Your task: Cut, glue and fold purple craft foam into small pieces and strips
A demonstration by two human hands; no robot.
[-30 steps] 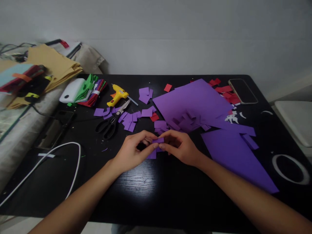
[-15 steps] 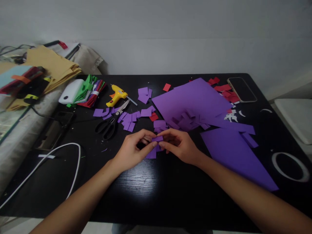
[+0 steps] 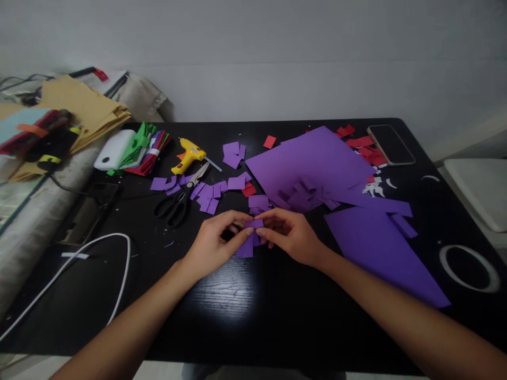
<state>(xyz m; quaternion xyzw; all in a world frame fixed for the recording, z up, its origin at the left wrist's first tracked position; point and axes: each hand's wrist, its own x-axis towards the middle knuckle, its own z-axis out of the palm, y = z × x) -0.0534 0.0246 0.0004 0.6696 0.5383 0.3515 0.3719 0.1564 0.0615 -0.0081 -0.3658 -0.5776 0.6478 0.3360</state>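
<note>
Between my two hands is a small piece of purple paper (image 3: 254, 224), pinched at both ends by thumbs and fingertips. My left hand (image 3: 219, 237) grips its left end and my right hand (image 3: 291, 235) its right end. Under the fingers, more purple paper pieces (image 3: 245, 248) lie on the black table, partly covered by the hands. Just beyond the fingertips rests another small purple stack (image 3: 258, 201). Left of the hands are black-handled scissors (image 3: 178, 206) and scattered purple cut pieces (image 3: 208, 198).
A yellow glue gun (image 3: 189, 155) lies behind the scissors. Large purple sheets (image 3: 309, 158) spread to the right, with red scraps (image 3: 370, 153) and a phone (image 3: 390, 144) beyond. A tape ring (image 3: 469, 268) sits at right; a white cable (image 3: 127, 264) curves at left.
Both hands keep the purple paper piece pinched in almost the same place. The whole view has shifted very slightly; nothing else has visibly moved.
</note>
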